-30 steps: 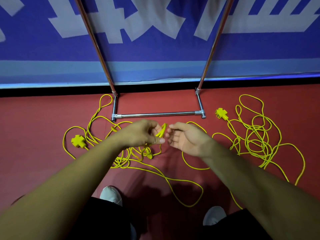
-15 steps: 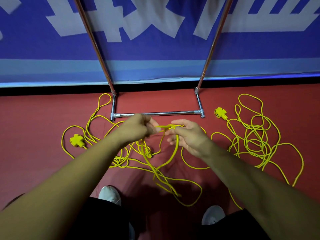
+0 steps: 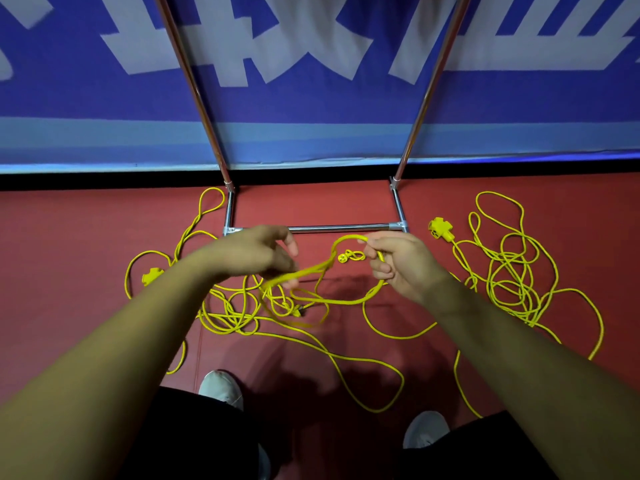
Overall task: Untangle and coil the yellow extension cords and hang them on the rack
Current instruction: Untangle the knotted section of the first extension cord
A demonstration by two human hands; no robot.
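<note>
Two yellow extension cords lie tangled on the red floor. The left cord point(image 3: 235, 317) has its socket block point(image 3: 151, 276) at the far left. The right cord point(image 3: 512, 282) has its socket block point(image 3: 440, 229) near the rack's foot. My right hand point(image 3: 403, 263) is closed on a loop of the left cord with a plug point(image 3: 348, 257) dangling beside it. My left hand point(image 3: 258, 254) pinches the same loop lower down, blurred. The metal rack point(image 3: 332, 228) stands just beyond my hands.
A blue banner wall with white lettering rises behind the rack's two uprights point(image 3: 194, 88). My two grey shoes point(image 3: 221, 389) stand on the floor below, with cord strands running between and around them.
My hands have moved apart, drawing the cord loop out between them. The right hand has risen to the right, and the plug now hangs free beside it.
</note>
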